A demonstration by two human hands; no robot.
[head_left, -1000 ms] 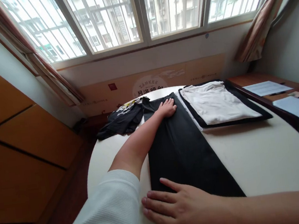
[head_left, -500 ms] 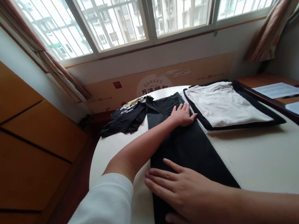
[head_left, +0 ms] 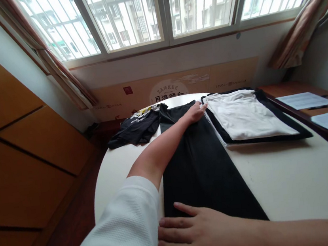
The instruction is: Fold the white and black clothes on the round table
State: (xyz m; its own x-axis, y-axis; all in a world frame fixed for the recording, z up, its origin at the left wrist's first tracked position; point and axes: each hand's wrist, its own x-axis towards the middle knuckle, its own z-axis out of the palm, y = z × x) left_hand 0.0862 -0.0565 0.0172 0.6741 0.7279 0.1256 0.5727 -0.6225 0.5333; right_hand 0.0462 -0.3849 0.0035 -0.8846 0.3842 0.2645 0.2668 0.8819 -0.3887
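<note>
Two bare hands are pressed flat, well apart, on a long black garment (head_left: 202, 166) that is laid out on a round pale table (head_left: 294, 186). The garment is stretched as a narrow strip from six o'clock, at the near table edge, to twelve o'clock at the far edge. The left hand (head_left: 196, 112), reached out on a bare forearm from a white sleeve (head_left: 121, 240), is rested palm down on the far end of the strip, toward its right corner. The right hand (head_left: 195, 235) is laid palm down across the near end, fingers spread and pointed toward nine o'clock. Neither hand is closed on the cloth; nothing is gripped or lifted. The strip is seen smooth and even, so the lengthwise folding and flattening is judged done, while no crosswise fold is yet made. At one o'clock, just beside the left hand, a folded white garment (head_left: 243, 115) is stacked on a folded black one (head_left: 291, 133), judged finished. At eleven o'clock a black printed shirt (head_left: 136, 128) is left rumpled and partly hung over the table edge, judged not yet dealt with. Sheets of paper (head_left: 304, 100) are laid on a dark desk at two o'clock. A barred window (head_left: 162, 11) is set beyond the table, and a wooden cabinet (head_left: 21, 156) is stood at nine o'clock.
</note>
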